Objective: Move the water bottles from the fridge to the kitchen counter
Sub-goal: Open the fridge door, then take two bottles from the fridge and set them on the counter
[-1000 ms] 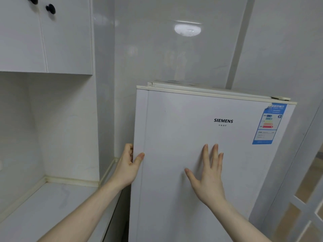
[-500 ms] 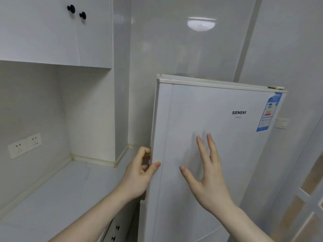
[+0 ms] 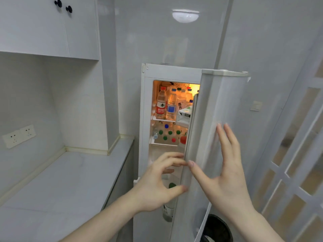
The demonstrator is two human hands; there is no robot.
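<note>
The fridge [image 3: 145, 110] is standing ajar, its door [image 3: 218, 119] swinging out to the right. Left of the fridge, the bench [image 3: 70, 180] is waiting. Inside, water bottles [image 3: 166, 105] are standing upright, above and beyond both hands. The left hand [image 3: 157, 186], nearer the opening, is curling around the door edge; the right hand [image 3: 225, 173] is spreading flat against the door's face.
</note>
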